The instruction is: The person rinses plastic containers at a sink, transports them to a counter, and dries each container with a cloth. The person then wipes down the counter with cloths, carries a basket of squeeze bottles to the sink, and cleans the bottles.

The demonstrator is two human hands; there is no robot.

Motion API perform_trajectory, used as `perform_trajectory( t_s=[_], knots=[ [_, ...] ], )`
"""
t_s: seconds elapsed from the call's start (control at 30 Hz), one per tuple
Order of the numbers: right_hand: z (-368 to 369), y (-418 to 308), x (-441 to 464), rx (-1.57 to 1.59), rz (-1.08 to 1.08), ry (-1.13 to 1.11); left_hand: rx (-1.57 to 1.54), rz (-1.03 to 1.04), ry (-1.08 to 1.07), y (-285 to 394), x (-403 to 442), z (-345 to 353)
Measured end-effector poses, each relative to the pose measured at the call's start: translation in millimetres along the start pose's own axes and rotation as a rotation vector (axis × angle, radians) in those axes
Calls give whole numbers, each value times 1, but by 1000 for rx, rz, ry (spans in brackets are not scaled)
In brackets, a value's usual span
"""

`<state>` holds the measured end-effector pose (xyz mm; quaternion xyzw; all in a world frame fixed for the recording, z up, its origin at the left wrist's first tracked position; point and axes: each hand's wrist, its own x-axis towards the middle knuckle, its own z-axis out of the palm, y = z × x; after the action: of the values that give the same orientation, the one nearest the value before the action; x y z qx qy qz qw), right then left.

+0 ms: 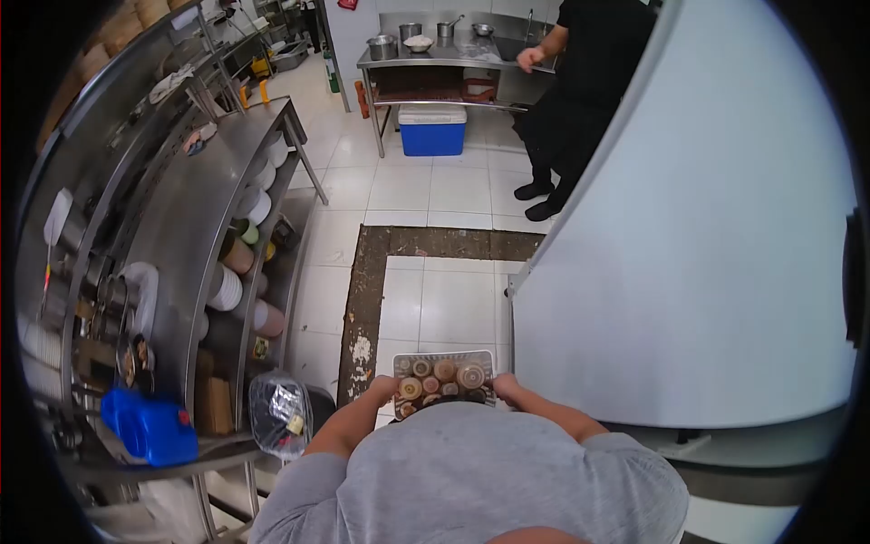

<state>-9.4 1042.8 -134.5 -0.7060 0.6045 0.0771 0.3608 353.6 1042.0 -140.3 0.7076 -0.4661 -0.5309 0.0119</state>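
Observation:
Held in front of my body is a white plastic basket (pixel 444 354), gripped at both short sides. Inside it stand several round-capped bottles or jars (pixel 444 370), seen from above; their contents cannot be made out. My left hand (pixel 385 386) is closed on the basket's left side. On the opposite side my right hand (pixel 507 387) is closed on the rim, its fingers partly hidden. My grey shirt covers the lower part of the basket.
A steel counter (pixel 195 181) with shelves of dishes runs along the left, beside a lined bin (pixel 281 412) and a blue jug (pixel 149 426). A large white appliance (pixel 689 236) stands right. Ahead are a blue cooler (pixel 432 138), a sink table (pixel 435 60) and a person in black (pixel 589 91).

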Motion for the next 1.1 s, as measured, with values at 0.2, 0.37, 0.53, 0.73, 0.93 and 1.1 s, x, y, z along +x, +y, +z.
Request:
perform_trajectory(
  t_s=[0.2,0.37,0.53,0.73,0.93,1.1],
  knots=[
    [-79,-32,102,112,83,128,-210,-81,-76,81,100,-99],
    [-176,-75,172,592,350,87,-174,-157,-4,163,180,-173],
    [-227,-67,266,778,499,79,414,280,31,204,289,-214],
    [-314,-67,403,767,374,-20,-57,-119,6,271,327,-290],
    [-391,-85,509,701,396,-43,548,199,-26,310,414,-351],
    [-432,-74,607,492,342,77,470,147,-136,386,491,-424]
  ],
)
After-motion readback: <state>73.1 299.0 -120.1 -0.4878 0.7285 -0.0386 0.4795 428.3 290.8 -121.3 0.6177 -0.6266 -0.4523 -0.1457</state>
